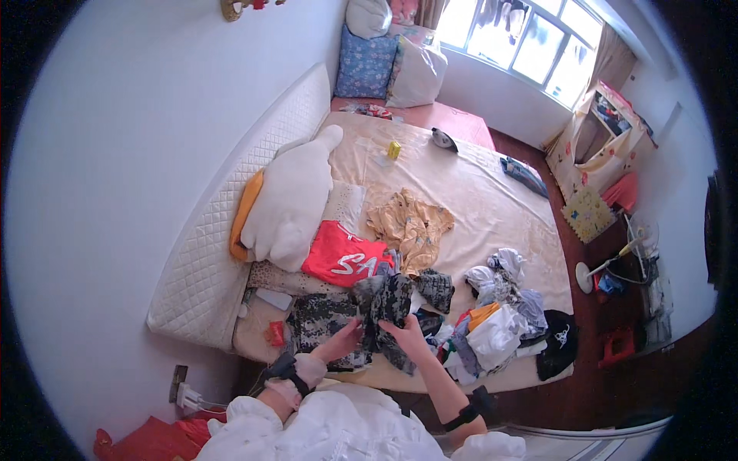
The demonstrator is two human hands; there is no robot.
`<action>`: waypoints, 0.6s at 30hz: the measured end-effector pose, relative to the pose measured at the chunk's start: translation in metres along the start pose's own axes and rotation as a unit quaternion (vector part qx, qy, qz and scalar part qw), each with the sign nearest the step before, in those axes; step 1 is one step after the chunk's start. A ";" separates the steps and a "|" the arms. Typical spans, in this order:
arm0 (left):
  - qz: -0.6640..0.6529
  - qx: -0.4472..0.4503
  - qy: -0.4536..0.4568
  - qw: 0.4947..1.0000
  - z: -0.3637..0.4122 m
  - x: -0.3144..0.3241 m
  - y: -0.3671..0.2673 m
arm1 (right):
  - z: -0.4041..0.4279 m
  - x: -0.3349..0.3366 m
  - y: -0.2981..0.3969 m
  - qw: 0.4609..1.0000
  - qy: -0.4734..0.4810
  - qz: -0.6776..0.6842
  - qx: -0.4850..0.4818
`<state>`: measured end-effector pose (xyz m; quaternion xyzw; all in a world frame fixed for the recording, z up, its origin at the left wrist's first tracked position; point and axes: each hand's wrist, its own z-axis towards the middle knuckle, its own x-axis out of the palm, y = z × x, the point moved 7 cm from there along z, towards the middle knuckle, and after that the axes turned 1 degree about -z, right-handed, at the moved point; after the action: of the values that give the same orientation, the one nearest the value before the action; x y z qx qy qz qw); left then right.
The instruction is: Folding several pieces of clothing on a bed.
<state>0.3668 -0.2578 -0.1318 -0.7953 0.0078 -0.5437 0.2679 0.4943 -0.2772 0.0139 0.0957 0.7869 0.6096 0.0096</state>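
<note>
Both of my hands grip a dark camouflage garment (392,299) over the near side of the bed. My left hand (344,341) has its left edge, and my right hand (403,333) pinches it farther right. Part of the garment hangs down between and beyond my fingers. Under and left of it lies a flat camouflage garment (323,320). A red T-shirt (346,253) with white lettering rests just beyond, beside a crumpled yellow-orange patterned garment (410,227). Right of my right hand is a heap of mixed clothes (499,340).
A large white plush toy (291,201) leans along the padded headboard (202,248). A black garment (557,346) lies at the bed's right corner. A standing fan (611,259) is on the floor beyond. Left of me, plugs fill a wall socket (187,395). Pillows (366,63) stand by the window.
</note>
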 end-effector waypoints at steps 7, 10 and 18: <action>0.020 0.162 0.052 0.985 0.009 0.054 -0.047 | -0.017 -0.043 0.013 0.981 -0.056 0.173 0.070; -0.012 0.089 -0.008 0.996 0.007 0.043 -0.055 | -0.021 -0.063 0.005 0.954 -0.091 0.277 0.073; 0.078 0.048 -0.023 0.995 0.011 0.030 -0.058 | -0.034 -0.082 -0.010 0.927 -0.092 0.355 0.082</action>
<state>0.3728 -0.2126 -0.0841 -0.7909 0.0373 -0.5020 0.3479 0.5689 -0.3253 0.0048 0.4248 0.7445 0.4947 -0.1433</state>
